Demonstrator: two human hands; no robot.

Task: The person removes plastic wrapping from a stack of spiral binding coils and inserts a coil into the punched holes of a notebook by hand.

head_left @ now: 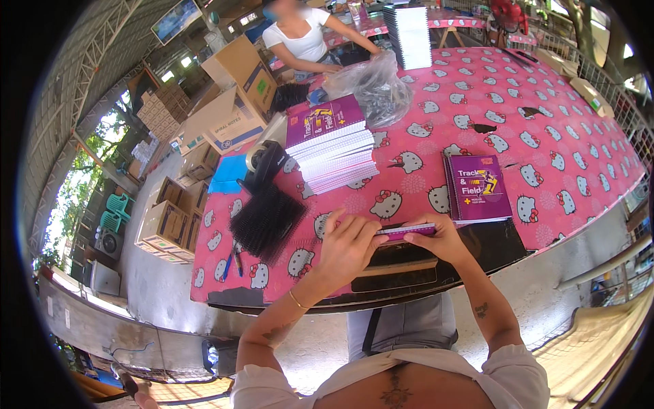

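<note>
Left hand (350, 245) and right hand (443, 238) pinch opposite ends of a purple notebook (409, 235) — seen nearly edge-on at the near side of the pink-covered table (411, 187) — with black coils (268, 219) to its left, stacked notebooks (336, 153) farther off and a spiral-bound notebook (478, 188) just beyond the right hand.

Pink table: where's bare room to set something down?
Widest patch on the pink table: right of the purple notebook, toward the right edge. Smaller gap: between that and the notebook stack, beyond the held notebook. Crowded: left side, with black coils, tape dispenser, blue sheet; plastic bag behind the stack.
</note>
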